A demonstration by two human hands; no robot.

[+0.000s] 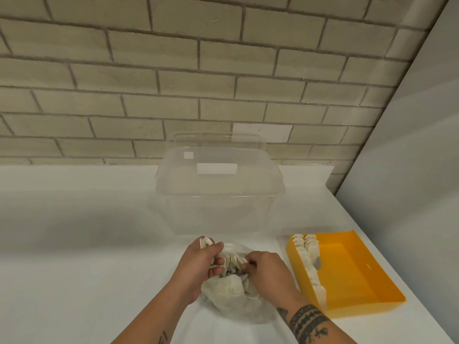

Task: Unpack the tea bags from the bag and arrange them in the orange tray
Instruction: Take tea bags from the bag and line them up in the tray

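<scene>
Head view looks down on a white tabletop (74, 244) where both hands meet over a clear plastic bag (231, 301) lying near the front edge. The left hand (201, 264) has its grip clamped on a bunch of pale tea bags (233, 263), fingers curled round them, with a few ends sticking out above its knuckles. The right hand (268, 271) has its grip pinched on the same bunch from the other side, fingertips tucked into the paper folds. More crumpled pale material fills the bag below the hands.

To the right, apart from the bag, sits the orange tray (352, 276), angled on the tabletop. A row of tea bags (309, 259) stands on edge along its left wall, running from the far corner to the near one; the tray floor beside it shows bare orange.

Just behind the hands stands a large clear lidded container (218, 209), between the bag and a pale brick wall (173, 83). It carries a white rectangular label (216, 168) and a smaller white sticker (188, 155); I cannot read any writing on either. A smooth grey panel (409, 145) borders the tabletop on the right. A dark banded tattoo (308, 321) wraps the right forearm.
</scene>
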